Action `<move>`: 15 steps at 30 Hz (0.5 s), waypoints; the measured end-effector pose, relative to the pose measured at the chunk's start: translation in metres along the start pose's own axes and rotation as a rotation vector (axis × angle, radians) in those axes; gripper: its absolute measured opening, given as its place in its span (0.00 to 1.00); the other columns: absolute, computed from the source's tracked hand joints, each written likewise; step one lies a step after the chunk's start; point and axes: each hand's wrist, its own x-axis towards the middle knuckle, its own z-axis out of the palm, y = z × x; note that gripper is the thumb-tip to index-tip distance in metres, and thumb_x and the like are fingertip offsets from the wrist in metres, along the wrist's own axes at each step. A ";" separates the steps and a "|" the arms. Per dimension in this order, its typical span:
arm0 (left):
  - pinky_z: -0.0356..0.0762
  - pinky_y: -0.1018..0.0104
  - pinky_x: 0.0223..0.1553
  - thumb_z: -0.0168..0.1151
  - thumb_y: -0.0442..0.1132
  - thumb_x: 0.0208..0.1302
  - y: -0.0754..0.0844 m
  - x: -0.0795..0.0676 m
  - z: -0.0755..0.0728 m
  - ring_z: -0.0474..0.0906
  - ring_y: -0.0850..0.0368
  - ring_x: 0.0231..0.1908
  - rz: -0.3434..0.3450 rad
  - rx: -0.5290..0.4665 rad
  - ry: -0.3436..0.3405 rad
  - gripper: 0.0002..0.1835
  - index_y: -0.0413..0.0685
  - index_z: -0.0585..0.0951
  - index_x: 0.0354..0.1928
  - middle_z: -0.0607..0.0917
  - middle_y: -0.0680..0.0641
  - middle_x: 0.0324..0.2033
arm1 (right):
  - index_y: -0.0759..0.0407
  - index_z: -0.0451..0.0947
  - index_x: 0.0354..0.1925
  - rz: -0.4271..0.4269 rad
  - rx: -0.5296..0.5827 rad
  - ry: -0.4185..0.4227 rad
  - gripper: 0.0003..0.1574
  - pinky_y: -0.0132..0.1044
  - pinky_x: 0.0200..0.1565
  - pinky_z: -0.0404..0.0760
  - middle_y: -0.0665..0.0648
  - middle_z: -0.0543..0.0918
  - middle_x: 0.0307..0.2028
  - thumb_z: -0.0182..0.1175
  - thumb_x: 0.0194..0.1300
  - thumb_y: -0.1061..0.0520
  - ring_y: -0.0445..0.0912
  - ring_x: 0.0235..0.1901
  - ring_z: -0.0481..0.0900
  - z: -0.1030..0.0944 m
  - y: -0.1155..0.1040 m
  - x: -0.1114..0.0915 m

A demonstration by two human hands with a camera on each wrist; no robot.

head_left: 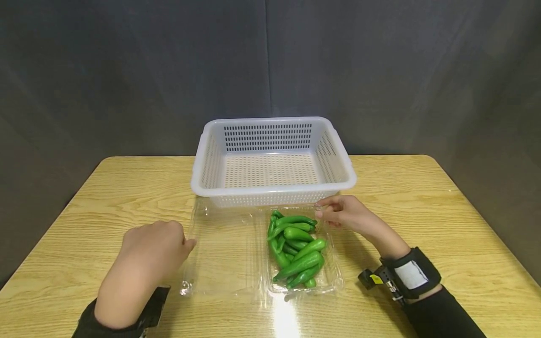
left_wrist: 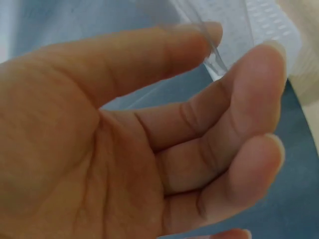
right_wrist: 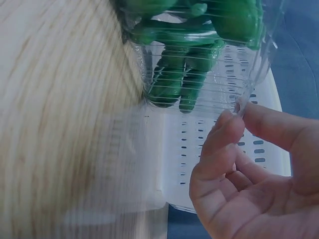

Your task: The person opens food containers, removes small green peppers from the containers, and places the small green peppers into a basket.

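A clear plastic clamshell box lies opened out on the table, its lid to the left. Several green peppers are heaped in its right half. At the box's far right corner, my right hand pinches the rim between thumb and fingertips; the right wrist view shows the peppers through the ribbed wall beside that hand. My left hand is at the lid's left edge. Its thumb and loosely bent fingers stand apart in the left wrist view, with a clear plastic edge across the thumb tip.
A white perforated plastic basket stands behind the box, close to its far edge. Both rest on a wooden table. A dark grey curtain hangs behind the table.
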 end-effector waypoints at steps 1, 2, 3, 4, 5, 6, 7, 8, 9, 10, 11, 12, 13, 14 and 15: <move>0.65 0.58 0.23 0.56 0.49 0.72 -0.001 0.002 0.001 0.65 0.55 0.18 0.002 0.003 -0.003 0.26 0.52 0.70 0.14 0.66 0.52 0.14 | 0.78 0.71 0.58 0.002 0.000 0.005 0.28 0.32 0.26 0.70 0.51 0.78 0.25 0.62 0.67 0.60 0.41 0.23 0.71 0.000 0.000 0.000; 0.65 0.58 0.24 0.56 0.49 0.72 -0.002 0.004 0.001 0.65 0.55 0.18 0.003 0.004 -0.007 0.25 0.52 0.70 0.14 0.66 0.52 0.14 | 0.78 0.72 0.58 0.006 0.000 0.009 0.27 0.33 0.26 0.70 0.51 0.78 0.26 0.62 0.67 0.60 0.41 0.23 0.71 0.000 0.000 0.000; 0.66 0.57 0.24 0.56 0.49 0.72 -0.003 0.005 0.002 0.66 0.55 0.19 0.003 0.005 -0.015 0.25 0.51 0.70 0.15 0.66 0.52 0.14 | 0.77 0.72 0.58 0.008 0.001 0.012 0.27 0.33 0.26 0.70 0.51 0.78 0.26 0.62 0.67 0.60 0.42 0.24 0.71 0.000 0.000 0.000; 0.66 0.56 0.25 0.56 0.49 0.72 -0.004 0.007 0.003 0.66 0.54 0.19 0.005 0.004 -0.020 0.24 0.51 0.71 0.15 0.66 0.52 0.15 | 0.77 0.72 0.58 0.011 0.001 0.015 0.27 0.33 0.26 0.70 0.51 0.78 0.26 0.62 0.68 0.59 0.42 0.24 0.71 0.000 0.000 0.000; 0.66 0.56 0.26 0.56 0.48 0.73 -0.005 0.009 0.004 0.66 0.54 0.19 0.004 0.001 -0.030 0.24 0.51 0.71 0.16 0.67 0.52 0.15 | 0.76 0.73 0.58 0.016 0.004 0.017 0.27 0.33 0.26 0.69 0.51 0.78 0.26 0.62 0.68 0.59 0.42 0.24 0.71 0.000 0.000 0.000; 0.66 0.56 0.26 0.56 0.48 0.73 -0.006 0.011 0.005 0.66 0.55 0.19 0.002 -0.004 -0.039 0.24 0.51 0.71 0.16 0.67 0.52 0.15 | 0.76 0.73 0.57 0.020 0.007 0.019 0.26 0.33 0.26 0.70 0.51 0.79 0.26 0.62 0.68 0.58 0.42 0.25 0.72 0.000 0.000 0.000; 0.66 0.56 0.26 0.55 0.48 0.73 -0.007 0.012 0.006 0.66 0.55 0.19 0.000 -0.009 -0.050 0.24 0.50 0.72 0.16 0.67 0.52 0.15 | 0.76 0.73 0.57 0.022 0.013 0.020 0.26 0.33 0.26 0.70 0.51 0.79 0.26 0.62 0.68 0.58 0.43 0.25 0.72 0.000 0.000 0.000; 0.66 0.57 0.27 0.55 0.48 0.73 -0.008 0.014 0.007 0.66 0.55 0.19 -0.002 -0.012 -0.060 0.23 0.50 0.72 0.17 0.67 0.52 0.15 | 0.76 0.73 0.57 0.025 0.017 0.020 0.26 0.34 0.27 0.71 0.51 0.80 0.27 0.62 0.68 0.58 0.43 0.25 0.73 0.000 0.000 0.000; 0.66 0.57 0.27 0.55 0.48 0.73 -0.009 0.016 0.008 0.65 0.55 0.18 -0.002 -0.014 -0.067 0.23 0.50 0.72 0.17 0.67 0.52 0.15 | 0.76 0.73 0.57 0.026 0.020 0.020 0.26 0.34 0.27 0.71 0.51 0.80 0.27 0.62 0.68 0.58 0.43 0.26 0.73 0.000 0.000 0.000; 0.65 0.58 0.26 0.55 0.48 0.73 -0.009 0.017 0.009 0.65 0.56 0.18 -0.002 -0.015 -0.072 0.23 0.50 0.72 0.17 0.68 0.52 0.15 | 0.76 0.73 0.57 0.028 0.021 0.021 0.26 0.34 0.27 0.72 0.51 0.80 0.27 0.62 0.68 0.58 0.43 0.26 0.74 0.000 0.001 0.000; 0.64 0.59 0.25 0.54 0.48 0.73 -0.010 0.018 0.009 0.64 0.56 0.17 -0.005 -0.018 -0.076 0.24 0.50 0.72 0.16 0.68 0.52 0.14 | 0.76 0.73 0.58 0.031 0.024 0.022 0.27 0.34 0.28 0.72 0.51 0.81 0.27 0.62 0.69 0.57 0.43 0.26 0.74 0.000 0.001 0.000; 0.64 0.59 0.25 0.54 0.48 0.73 -0.010 0.019 0.010 0.64 0.56 0.17 -0.005 -0.019 -0.078 0.24 0.50 0.72 0.16 0.68 0.52 0.14 | 0.76 0.73 0.58 0.032 0.023 0.024 0.27 0.34 0.29 0.73 0.51 0.81 0.27 0.62 0.69 0.57 0.43 0.27 0.75 0.000 0.001 0.000; 0.64 0.60 0.24 0.54 0.48 0.73 -0.011 0.020 0.011 0.64 0.57 0.17 -0.004 -0.021 -0.079 0.24 0.50 0.72 0.16 0.67 0.52 0.14 | 0.76 0.73 0.58 0.034 0.023 0.025 0.27 0.34 0.29 0.73 0.51 0.81 0.27 0.62 0.69 0.57 0.43 0.27 0.75 0.000 0.001 0.000; 0.63 0.60 0.24 0.54 0.48 0.73 -0.011 0.021 0.012 0.63 0.57 0.17 -0.005 -0.022 -0.080 0.24 0.50 0.71 0.16 0.67 0.52 0.14 | 0.76 0.73 0.58 0.036 0.020 0.027 0.27 0.34 0.29 0.73 0.51 0.81 0.27 0.62 0.69 0.57 0.43 0.27 0.76 0.000 0.000 0.000; 0.63 0.61 0.23 0.54 0.47 0.73 -0.012 0.022 0.013 0.63 0.57 0.16 -0.005 -0.024 -0.080 0.24 0.50 0.71 0.16 0.67 0.52 0.13 | 0.76 0.73 0.58 0.036 0.018 0.028 0.28 0.34 0.29 0.74 0.51 0.81 0.27 0.62 0.69 0.56 0.43 0.28 0.76 0.001 0.000 0.000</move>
